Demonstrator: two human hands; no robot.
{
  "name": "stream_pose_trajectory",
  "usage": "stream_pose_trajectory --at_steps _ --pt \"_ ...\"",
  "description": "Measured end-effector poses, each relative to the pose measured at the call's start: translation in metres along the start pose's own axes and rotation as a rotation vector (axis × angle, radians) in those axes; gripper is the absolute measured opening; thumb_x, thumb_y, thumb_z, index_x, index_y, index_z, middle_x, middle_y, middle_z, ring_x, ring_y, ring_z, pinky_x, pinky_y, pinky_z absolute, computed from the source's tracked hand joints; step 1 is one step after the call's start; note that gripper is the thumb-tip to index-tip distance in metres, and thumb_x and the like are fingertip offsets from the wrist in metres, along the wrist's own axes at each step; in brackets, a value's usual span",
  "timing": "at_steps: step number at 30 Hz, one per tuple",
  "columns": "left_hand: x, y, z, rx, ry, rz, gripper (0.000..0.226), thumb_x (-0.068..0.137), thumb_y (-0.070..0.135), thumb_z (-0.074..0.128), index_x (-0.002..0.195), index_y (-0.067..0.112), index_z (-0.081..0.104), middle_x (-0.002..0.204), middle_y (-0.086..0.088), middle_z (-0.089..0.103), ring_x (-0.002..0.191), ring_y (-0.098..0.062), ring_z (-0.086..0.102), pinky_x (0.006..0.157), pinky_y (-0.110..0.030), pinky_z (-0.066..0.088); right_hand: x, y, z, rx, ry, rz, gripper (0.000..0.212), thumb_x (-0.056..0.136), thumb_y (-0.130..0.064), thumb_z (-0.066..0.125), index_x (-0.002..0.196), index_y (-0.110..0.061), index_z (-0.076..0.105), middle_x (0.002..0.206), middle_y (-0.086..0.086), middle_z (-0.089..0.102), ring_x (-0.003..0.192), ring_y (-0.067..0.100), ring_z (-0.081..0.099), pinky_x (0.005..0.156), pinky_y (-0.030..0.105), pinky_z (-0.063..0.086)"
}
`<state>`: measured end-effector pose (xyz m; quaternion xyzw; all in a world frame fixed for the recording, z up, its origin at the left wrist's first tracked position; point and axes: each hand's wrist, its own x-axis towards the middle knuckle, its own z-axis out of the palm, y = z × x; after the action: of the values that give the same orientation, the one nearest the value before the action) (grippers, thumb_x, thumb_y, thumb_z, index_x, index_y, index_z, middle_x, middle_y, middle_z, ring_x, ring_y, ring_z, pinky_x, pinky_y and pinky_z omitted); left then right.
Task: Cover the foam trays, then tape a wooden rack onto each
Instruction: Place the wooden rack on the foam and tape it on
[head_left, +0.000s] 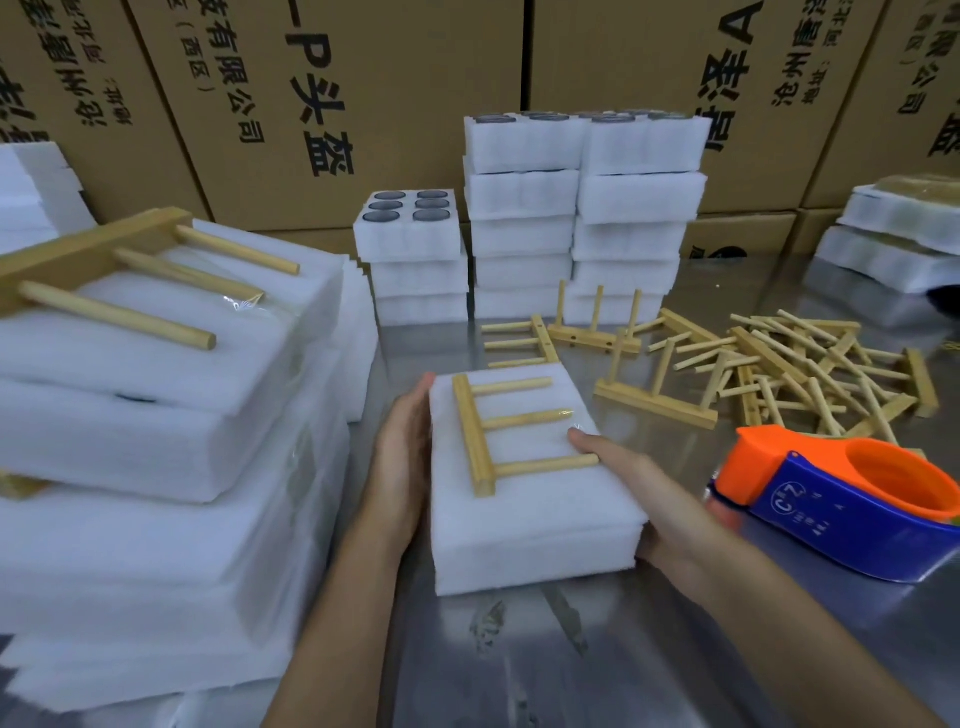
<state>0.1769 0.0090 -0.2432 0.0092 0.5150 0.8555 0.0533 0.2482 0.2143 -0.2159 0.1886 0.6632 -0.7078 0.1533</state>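
Both forearms reach up from the bottom of the frame to a covered foam tray (524, 499) at centre on the steel table (649, 670). Left hand (402, 457) lies flat against its left side; right hand (639, 483) grasps its right edge, thumb touching the wooden rack (498, 431) lying on top. Just right sits an orange-blue tape dispenser (852, 493). Cardboard boxes (363, 78) line the back.

A wall of stacked brown cardboard cartons (363, 104), printed with black characters, is seen behind. A reflective grey metal worktop (675, 649) is dimly lit.
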Motion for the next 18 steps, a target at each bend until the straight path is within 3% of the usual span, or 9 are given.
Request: stream_pose_trajectory --at_steps 1,2,4,6,10,14,18 --pt "-0.003 0.002 0.001 0.021 -0.013 -0.022 0.033 0.094 0.04 0.055 0.112 0.025 0.078 0.117 0.001 0.074 0.108 -0.012 0.07 0.089 -0.026 0.057 -0.001 0.001 0.001 -0.006 -0.003 0.005 0.054 0.069 -0.061 0.076 0.107 -0.024 0.074 0.096 0.0 0.077 0.091 0.018 0.074 0.087 0.035 0.053" --pt "-0.004 0.002 0.0 0.02 -0.01 -0.044 0.046 0.089 0.042 0.063 0.13 0.022 0.067 0.13 -0.003 0.068 0.119 -0.019 0.065 0.102 -0.036 0.051 -0.001 0.003 0.001 -0.023 -0.004 0.005 0.056 0.067 -0.063 0.076 0.107 -0.024 0.074 0.096 -0.001 0.077 0.093 0.018 0.073 0.093 0.036 0.051" --pt "-0.006 0.003 -0.003 0.04 0.024 -0.028 0.072 0.074 0.043 0.073 0.142 0.031 0.054 0.135 0.002 0.064 0.12 -0.015 0.064 0.105 -0.04 0.047 -0.003 0.006 0.001 -0.062 -0.006 -0.004 0.065 0.059 -0.068 0.077 0.107 -0.025 0.075 0.097 -0.004 0.077 0.097 0.017 0.072 0.102 0.038 0.047" --pt "-0.008 0.003 -0.002 0.117 0.063 0.021 0.07 0.069 0.043 0.073 0.137 0.038 0.055 0.129 0.007 0.066 0.11 -0.009 0.068 0.098 -0.035 0.051 -0.004 0.008 0.001 -0.082 -0.001 0.019 0.069 0.052 -0.069 0.078 0.104 -0.023 0.076 0.095 -0.003 0.077 0.094 0.018 0.073 0.101 0.038 0.048" --pt "-0.01 -0.001 0.003 0.275 0.153 0.057 0.057 0.068 0.047 0.07 0.124 0.038 0.061 0.134 0.002 0.059 0.118 -0.015 0.061 0.103 -0.037 0.049 -0.009 0.007 -0.008 -0.201 0.018 0.044 0.057 0.046 -0.06 0.084 0.085 -0.019 0.08 0.077 -0.001 0.077 0.072 0.017 0.074 0.079 0.033 0.056" --pt "-0.01 -0.009 0.014 0.378 0.121 0.093 0.042 0.069 0.049 0.067 0.109 0.038 0.066 0.126 -0.002 0.063 0.112 -0.012 0.062 0.083 -0.025 0.045 -0.025 0.004 -0.025 -0.503 -0.106 -0.027 0.06 0.053 -0.098 0.051 0.092 -0.057 0.07 0.09 -0.014 0.076 0.082 0.008 0.074 0.081 0.029 0.058" --pt "-0.009 -0.015 0.019 0.37 0.143 0.09 0.04 0.066 0.05 0.069 0.105 0.04 0.068 0.124 0.001 0.064 0.11 -0.01 0.063 0.081 -0.025 0.045 -0.037 0.003 -0.034 -0.443 -0.161 -0.023 0.058 0.054 -0.094 0.058 0.095 -0.055 0.071 0.096 -0.014 0.076 0.089 0.007 0.073 0.091 0.032 0.054"
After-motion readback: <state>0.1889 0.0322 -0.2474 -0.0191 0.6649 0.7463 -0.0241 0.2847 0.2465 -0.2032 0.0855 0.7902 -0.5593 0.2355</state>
